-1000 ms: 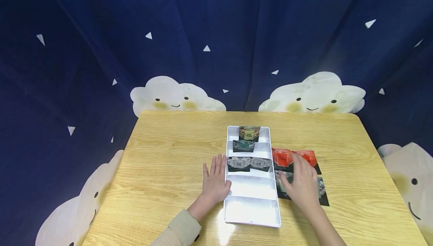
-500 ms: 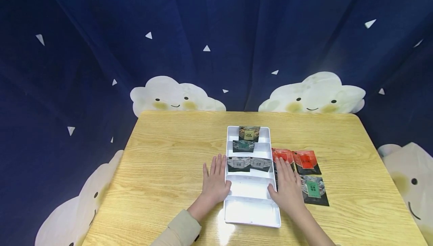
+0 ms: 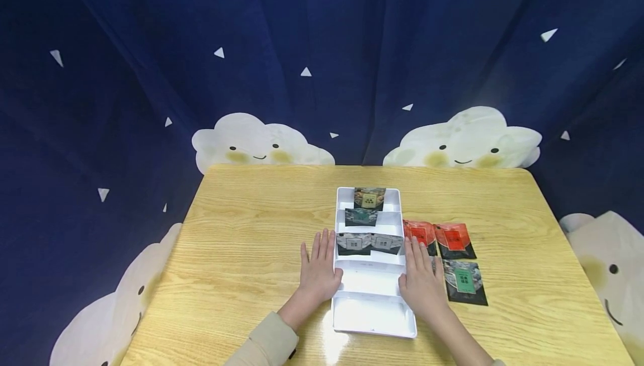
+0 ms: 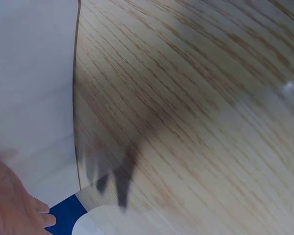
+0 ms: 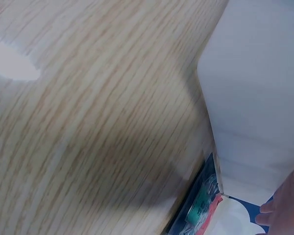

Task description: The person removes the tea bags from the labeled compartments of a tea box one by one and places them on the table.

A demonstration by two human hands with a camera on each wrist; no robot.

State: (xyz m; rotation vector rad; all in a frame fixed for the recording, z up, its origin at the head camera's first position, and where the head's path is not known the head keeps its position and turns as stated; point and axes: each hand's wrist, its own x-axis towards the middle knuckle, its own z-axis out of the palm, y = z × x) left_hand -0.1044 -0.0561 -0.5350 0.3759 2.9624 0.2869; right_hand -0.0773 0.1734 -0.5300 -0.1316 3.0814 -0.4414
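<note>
A white divided tray (image 3: 374,318) lies lengthwise in front of me between both hands. My left hand (image 3: 317,277) is flat along its left side, fingers straight, thumb at the rim. My right hand (image 3: 424,286) lies along the right side with extended fingers, its thumb also at the rim. In both wrist views the tray's outer wall (image 4: 34,107) shows beside the hand. A packet with a yellow label (image 3: 369,200) stands in the far compartment, a dark green one (image 3: 360,217) in the second, and two grey-labelled packets (image 3: 354,243) in the third.
Right of the tray lie two red-and-black packets (image 3: 455,239) and a green-labelled packet (image 3: 465,281). Another packet is mostly hidden under the right hand. The wooden table (image 3: 251,215) ends at a dark blue curtain (image 3: 282,47) with white clouds.
My right hand has moved left from above the packets to the tray's right side, uncovering the green-labelled and right red packets. My left hand stays where it was.
</note>
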